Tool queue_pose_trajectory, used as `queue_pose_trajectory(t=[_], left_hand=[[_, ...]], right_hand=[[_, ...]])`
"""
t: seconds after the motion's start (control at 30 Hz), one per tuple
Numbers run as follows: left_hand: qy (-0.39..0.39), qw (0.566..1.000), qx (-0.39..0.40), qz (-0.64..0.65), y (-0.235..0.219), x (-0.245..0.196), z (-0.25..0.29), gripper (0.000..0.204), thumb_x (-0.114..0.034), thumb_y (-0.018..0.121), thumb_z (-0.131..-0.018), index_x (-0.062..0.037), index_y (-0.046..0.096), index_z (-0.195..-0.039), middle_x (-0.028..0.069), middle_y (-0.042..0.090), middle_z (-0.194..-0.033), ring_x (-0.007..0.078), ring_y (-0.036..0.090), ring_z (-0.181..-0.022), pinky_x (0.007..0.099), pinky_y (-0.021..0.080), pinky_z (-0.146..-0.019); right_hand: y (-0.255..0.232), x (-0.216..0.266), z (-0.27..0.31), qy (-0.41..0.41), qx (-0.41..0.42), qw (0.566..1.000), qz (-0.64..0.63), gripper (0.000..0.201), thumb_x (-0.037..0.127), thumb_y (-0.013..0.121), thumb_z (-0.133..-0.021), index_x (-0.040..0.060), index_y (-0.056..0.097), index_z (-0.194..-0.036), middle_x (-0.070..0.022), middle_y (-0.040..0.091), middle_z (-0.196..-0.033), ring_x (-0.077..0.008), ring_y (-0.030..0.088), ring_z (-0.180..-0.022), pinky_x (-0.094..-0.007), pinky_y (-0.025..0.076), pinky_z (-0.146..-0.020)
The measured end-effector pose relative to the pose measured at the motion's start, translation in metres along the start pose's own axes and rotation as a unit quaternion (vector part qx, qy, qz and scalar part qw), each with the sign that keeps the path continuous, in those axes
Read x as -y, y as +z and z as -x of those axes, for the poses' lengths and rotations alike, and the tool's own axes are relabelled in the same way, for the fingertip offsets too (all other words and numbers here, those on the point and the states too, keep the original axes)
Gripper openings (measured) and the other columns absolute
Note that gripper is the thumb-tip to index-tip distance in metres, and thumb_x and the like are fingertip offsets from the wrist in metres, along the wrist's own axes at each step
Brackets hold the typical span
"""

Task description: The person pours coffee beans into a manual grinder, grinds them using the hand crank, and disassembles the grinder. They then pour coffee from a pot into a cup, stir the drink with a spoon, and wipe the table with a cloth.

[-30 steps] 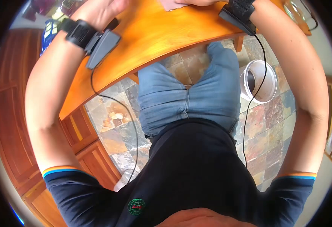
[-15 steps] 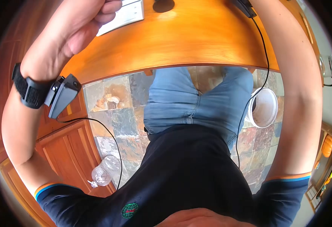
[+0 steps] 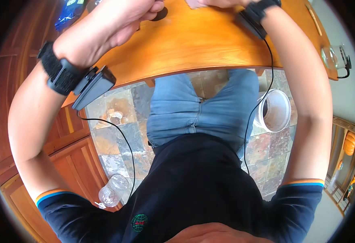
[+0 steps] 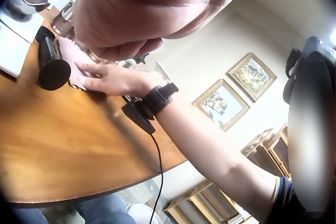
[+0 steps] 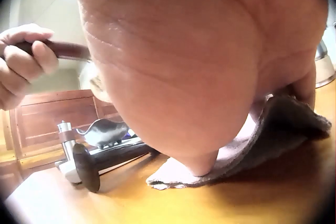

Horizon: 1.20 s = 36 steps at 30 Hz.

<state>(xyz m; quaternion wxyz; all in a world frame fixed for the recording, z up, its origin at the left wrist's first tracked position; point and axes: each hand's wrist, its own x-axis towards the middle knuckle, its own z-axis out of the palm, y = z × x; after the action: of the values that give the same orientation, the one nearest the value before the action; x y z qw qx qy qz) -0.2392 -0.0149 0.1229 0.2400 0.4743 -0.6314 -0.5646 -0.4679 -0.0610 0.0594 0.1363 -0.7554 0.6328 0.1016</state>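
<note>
My left hand [image 3: 118,22] has its fingers curled round a brown handle [image 5: 68,50], seen in the right wrist view; what the handle's far end joins is hidden behind my right hand [image 5: 184,66]. On the table, my right hand [image 4: 118,80] pinches a pale pink cloth [image 4: 72,56], with its thumb on the near side. The cloth's edge is lifted and folded in the right wrist view. Left of the cloth lies a black cylindrical object [image 4: 54,69] with a round flat end, apart from both hands in the right wrist view.
A silver animal-shaped object [image 5: 104,131] and a metal cylinder [image 5: 66,139] stand beyond the black object. White paper [image 4: 13,48] lies on the wooden table [image 3: 185,44]. A blue packet [image 3: 69,15] is at the back left, a glass jar [image 3: 334,56] at the right. A white bucket [image 3: 277,111] stands on the floor.
Compared with half a second ago, my left hand is farther right and my right hand with the cloth shows again at the top of the head view, which has itself shifted.
</note>
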Motion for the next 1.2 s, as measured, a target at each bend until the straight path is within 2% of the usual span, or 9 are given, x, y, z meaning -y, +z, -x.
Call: queue_pose_trajectory(t=[0.17,0.23,0.27,0.33,0.57,0.8,1.1,1.17,1.2], left_hand=[[-0.047,0.999,0.002,0.028,0.017,0.010,-0.030,0.026,-0.032,0.046,-0.107,-0.0127,0.055,-0.092,-0.0046,0.044,-0.067,0.0094,0.039,-0.056,0.0278,0.034,-0.050],[-0.065,0.997,-0.025,0.022,0.028,0.008,-0.038,0.026,-0.033,0.046,-0.106,-0.0122,0.055,-0.093,-0.0038,0.046,-0.069,0.0103,0.041,-0.057,0.0279,0.035,-0.051],[-0.078,0.996,-0.047,0.010,0.037,0.001,-0.039,0.025,-0.032,0.046,-0.106,-0.0120,0.056,-0.095,-0.0034,0.048,-0.071,0.0106,0.042,-0.059,0.0274,0.036,-0.052],[-0.061,0.997,-0.035,0.031,0.040,0.020,-0.064,0.025,-0.032,0.047,-0.106,-0.0122,0.056,-0.095,-0.0034,0.048,-0.071,0.0107,0.043,-0.059,0.0271,0.036,-0.052],[-0.061,0.997,-0.018,0.053,0.052,0.038,-0.093,0.026,-0.034,0.048,-0.106,-0.0128,0.055,-0.092,-0.0036,0.048,-0.071,0.0106,0.042,-0.059,0.0264,0.036,-0.052],[-0.050,0.998,-0.002,0.034,0.059,0.044,-0.103,0.028,-0.036,0.046,-0.106,-0.0134,0.055,-0.093,-0.0038,0.048,-0.071,0.0104,0.042,-0.059,0.0265,0.037,-0.052],[-0.045,0.996,-0.007,0.074,0.051,0.078,-0.133,0.032,-0.041,0.046,-0.107,-0.0126,0.055,-0.096,-0.0025,0.050,-0.073,0.0112,0.045,-0.060,0.0266,0.039,-0.052],[-0.029,0.998,0.049,0.027,0.041,0.084,-0.139,0.047,-0.047,0.042,-0.108,-0.0028,0.057,-0.120,0.0064,0.061,-0.089,0.0170,0.057,-0.078,0.0289,0.046,-0.071],[-0.028,0.998,0.046,0.029,0.041,0.090,-0.141,0.047,-0.047,0.042,-0.108,-0.0028,0.057,-0.120,0.0064,0.061,-0.089,0.0170,0.057,-0.078,0.0289,0.046,-0.071]], right_hand=[[0.041,-0.061,0.084,-0.051,-0.108,0.993,-0.004,0.058,0.043,0.053,-0.101,0.0112,0.050,-0.150,-0.0247,0.052,-0.142,-0.0407,0.054,-0.129,-0.0442,0.043,-0.111],[0.079,-0.096,0.099,-0.056,-0.242,0.968,0.039,0.050,0.041,0.062,-0.099,0.0236,0.056,-0.146,-0.0210,0.061,-0.138,-0.0383,0.062,-0.121,-0.0418,0.050,-0.101],[0.076,-0.103,0.112,-0.052,-0.241,0.968,0.043,0.050,0.041,0.062,-0.099,0.0236,0.056,-0.146,-0.0210,0.061,-0.138,-0.0383,0.062,-0.121,-0.0418,0.050,-0.101],[0.071,-0.116,0.136,0.062,-0.097,0.993,0.022,0.061,0.051,0.056,-0.101,0.0303,0.042,-0.156,-0.0185,0.038,-0.161,-0.0401,0.042,-0.144,-0.0422,0.036,-0.118],[0.085,-0.182,0.161,0.134,-0.114,0.984,0.014,0.061,0.054,0.056,-0.101,0.0327,0.042,-0.156,-0.0211,0.041,-0.159,-0.0411,0.044,-0.142,-0.0429,0.037,-0.117],[0.080,-0.175,0.145,0.180,-0.076,0.979,0.066,0.061,0.055,0.055,-0.101,0.0373,0.039,-0.157,-0.0180,0.042,-0.159,-0.0398,0.048,-0.140,-0.0434,0.040,-0.115],[0.094,-0.189,0.143,0.159,-0.115,0.977,0.086,0.059,0.053,0.056,-0.101,0.0372,0.041,-0.156,-0.0188,0.044,-0.157,-0.0400,0.051,-0.136,-0.0445,0.043,-0.112],[0.087,-0.178,0.143,0.168,-0.104,0.977,0.083,0.059,0.053,0.055,-0.101,0.0373,0.041,-0.156,-0.0190,0.044,-0.157,-0.0400,0.051,-0.136,-0.0446,0.043,-0.113],[0.084,-0.172,0.143,0.177,-0.093,0.977,0.077,0.058,0.053,0.054,-0.101,0.0375,0.041,-0.156,-0.0191,0.044,-0.157,-0.0401,0.051,-0.137,-0.0446,0.043,-0.113]])
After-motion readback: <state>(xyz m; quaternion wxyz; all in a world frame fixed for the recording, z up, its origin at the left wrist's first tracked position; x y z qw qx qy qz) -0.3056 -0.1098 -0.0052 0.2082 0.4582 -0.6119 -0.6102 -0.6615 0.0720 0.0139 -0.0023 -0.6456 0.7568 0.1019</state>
